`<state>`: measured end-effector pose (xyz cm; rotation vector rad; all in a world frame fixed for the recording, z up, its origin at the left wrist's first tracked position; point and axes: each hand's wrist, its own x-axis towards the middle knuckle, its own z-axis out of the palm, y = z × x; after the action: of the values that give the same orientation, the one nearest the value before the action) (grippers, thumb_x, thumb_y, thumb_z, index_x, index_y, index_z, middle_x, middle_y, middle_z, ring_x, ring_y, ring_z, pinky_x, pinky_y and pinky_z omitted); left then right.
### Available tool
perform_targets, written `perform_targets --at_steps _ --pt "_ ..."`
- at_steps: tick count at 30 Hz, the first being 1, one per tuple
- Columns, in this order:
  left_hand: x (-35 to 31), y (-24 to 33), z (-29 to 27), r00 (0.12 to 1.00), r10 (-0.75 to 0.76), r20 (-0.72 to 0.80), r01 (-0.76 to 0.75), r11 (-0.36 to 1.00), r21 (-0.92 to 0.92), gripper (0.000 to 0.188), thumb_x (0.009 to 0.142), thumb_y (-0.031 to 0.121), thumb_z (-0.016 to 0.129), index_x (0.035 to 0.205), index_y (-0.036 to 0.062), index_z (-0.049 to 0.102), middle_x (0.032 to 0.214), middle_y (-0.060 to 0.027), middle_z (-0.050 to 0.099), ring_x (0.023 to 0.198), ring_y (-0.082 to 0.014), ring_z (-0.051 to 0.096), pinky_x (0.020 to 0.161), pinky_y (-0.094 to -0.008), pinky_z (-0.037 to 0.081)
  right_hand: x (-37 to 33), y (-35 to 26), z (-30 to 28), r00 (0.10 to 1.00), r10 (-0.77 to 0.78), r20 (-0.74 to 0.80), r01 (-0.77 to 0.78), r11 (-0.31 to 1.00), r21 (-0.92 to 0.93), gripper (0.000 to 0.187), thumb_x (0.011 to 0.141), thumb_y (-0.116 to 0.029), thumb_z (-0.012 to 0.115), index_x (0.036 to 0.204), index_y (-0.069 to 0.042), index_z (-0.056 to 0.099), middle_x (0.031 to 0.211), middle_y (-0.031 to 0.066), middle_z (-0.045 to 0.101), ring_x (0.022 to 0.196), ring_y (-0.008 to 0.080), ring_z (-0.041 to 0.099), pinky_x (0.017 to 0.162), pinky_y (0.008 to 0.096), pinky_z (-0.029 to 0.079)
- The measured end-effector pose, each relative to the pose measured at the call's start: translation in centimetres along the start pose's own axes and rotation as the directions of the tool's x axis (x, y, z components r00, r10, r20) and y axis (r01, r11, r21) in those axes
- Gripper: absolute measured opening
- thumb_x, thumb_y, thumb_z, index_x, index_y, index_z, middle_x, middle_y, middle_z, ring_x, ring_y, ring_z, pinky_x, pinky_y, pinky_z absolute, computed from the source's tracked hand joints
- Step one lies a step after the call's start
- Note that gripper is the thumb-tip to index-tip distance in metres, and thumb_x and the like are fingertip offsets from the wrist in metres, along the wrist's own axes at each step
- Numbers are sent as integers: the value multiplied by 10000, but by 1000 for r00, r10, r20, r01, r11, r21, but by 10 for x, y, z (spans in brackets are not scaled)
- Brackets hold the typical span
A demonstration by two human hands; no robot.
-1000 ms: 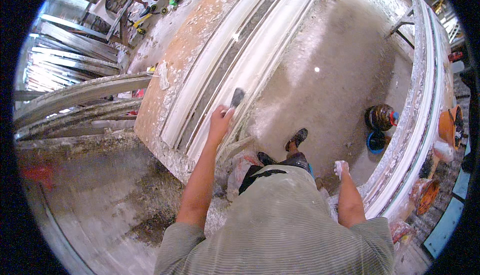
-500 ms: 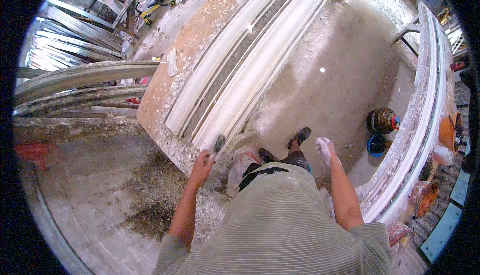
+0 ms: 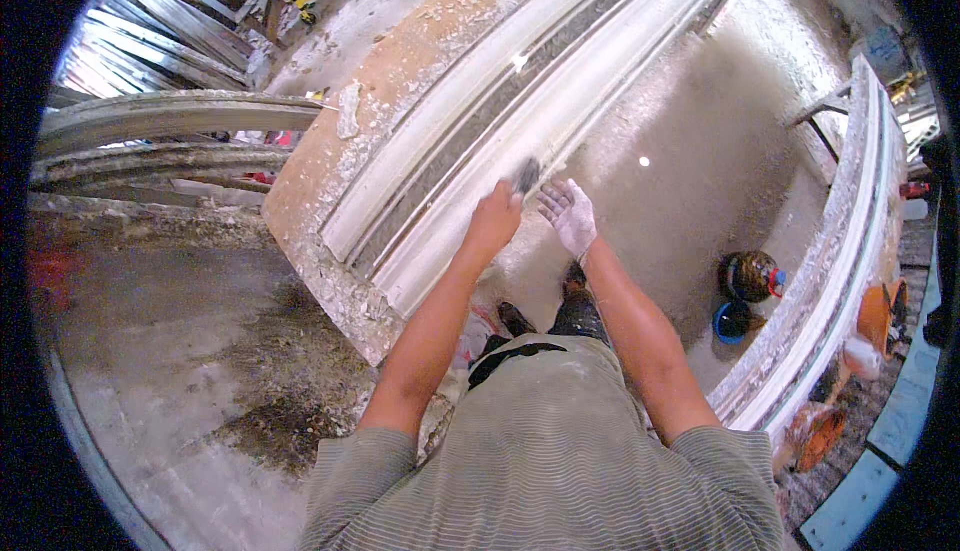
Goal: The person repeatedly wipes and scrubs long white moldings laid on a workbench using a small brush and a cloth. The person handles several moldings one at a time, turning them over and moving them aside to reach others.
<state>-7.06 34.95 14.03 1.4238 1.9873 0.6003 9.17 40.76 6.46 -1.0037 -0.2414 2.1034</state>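
Note:
My left hand (image 3: 492,219) is closed round a small hand tool (image 3: 527,175) with a dark, rounded head; its exact kind is blurred. It is over the near-right edge of a long white moulding (image 3: 480,188), which lies on a plaster-spattered board (image 3: 318,166). My right hand (image 3: 570,217), coated in white powder, is open with its fingers apart and nothing in it. It hovers beside the tool, at the moulding's right edge. A second white moulding (image 3: 420,156) runs parallel on the left, with a grey strip between the two.
On the right, another long curved moulding (image 3: 820,296) rests on a stand. A dark round jug (image 3: 748,276) and a blue bucket (image 3: 732,322) stand on the floor by it. Curved beams (image 3: 180,116) jut in at the left. Dark debris (image 3: 300,391) covers the floor at lower left.
Both hands have moved forward along the moulding and closer together. The left carries the tool from the moulding's near end up its right edge; the right has come in from the side.

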Motion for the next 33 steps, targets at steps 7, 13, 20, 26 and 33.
perform_targets --at_steps 7,13,20,26,33 --pt "-93 -20 -45 957 -282 65 278 958 64 336 942 256 556 1158 1 527 1057 -312 622 1014 -487 586 857 -502 470 27 -22 -17 996 76 -42 -66 974 217 430 979 -377 492 1234 -31 511 1161 118 588 1061 267 581 915 391 494" --pt "88 74 42 998 -22 -55 22 1000 3 404 930 238 547 1244 -13 509 1076 -310 622 1047 -485 577 910 -517 462 45 -54 -16 990 65 -126 -14 929 369 303 984 -348 474 1103 -80 549 1063 70 603 1022 251 585 907 395 494" --pt "125 86 35 991 123 48 -128 981 145 392 930 290 563 1254 72 523 1140 -227 617 994 -430 613 865 -485 495 88 -118 -51 993 -35 -113 66 958 281 313 981 -360 483 1136 -101 564 1058 69 618 985 242 594 914 412 480" --pt "-112 -88 -58 990 64 123 -103 934 342 358 852 259 686 1179 133 615 1269 -144 579 1001 -372 638 817 -446 538 78 -142 -172 965 15 -263 -21 1000 -19 477 971 -403 501 1302 -61 518 1300 103 557 1132 246 567 979 396 464" --pt "-292 -168 -140 804 -386 452 8 767 642 279 824 242 674 1071 119 630 1056 -133 620 857 -353 655 683 -477 535 -66 -63 -435 707 -33 -707 -307 886 -349 269 958 -392 481 1025 -163 603 977 48 633 896 248 604 782 444 484"
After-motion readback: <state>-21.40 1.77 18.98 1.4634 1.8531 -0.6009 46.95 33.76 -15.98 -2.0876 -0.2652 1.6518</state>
